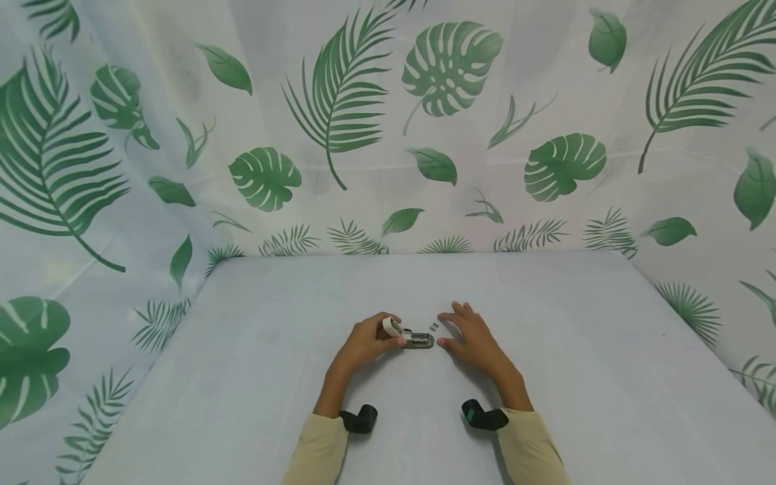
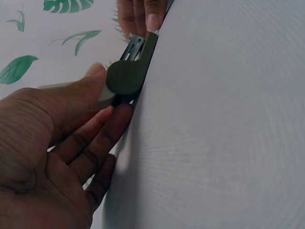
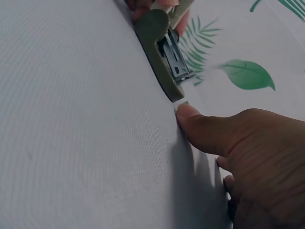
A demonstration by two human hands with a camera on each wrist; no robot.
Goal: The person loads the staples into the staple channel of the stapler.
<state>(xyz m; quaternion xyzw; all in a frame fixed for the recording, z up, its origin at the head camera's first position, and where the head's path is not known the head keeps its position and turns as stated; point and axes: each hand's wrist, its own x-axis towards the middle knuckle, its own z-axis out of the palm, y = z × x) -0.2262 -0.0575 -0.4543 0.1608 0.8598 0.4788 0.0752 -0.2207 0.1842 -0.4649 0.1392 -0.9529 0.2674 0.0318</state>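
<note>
Grey bits (curtain beyond) lie beside the stapler.

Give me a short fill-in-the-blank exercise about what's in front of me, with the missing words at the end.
The stapler in the left grip is not closed but ____.
The small grey pieces lie ____ the stapler and the right grip.
The leaves printed on the backdrop are coloured ____.
The devices at the wrists are mainly ____ in colour.

Missing words: open; between; green; black.
</note>
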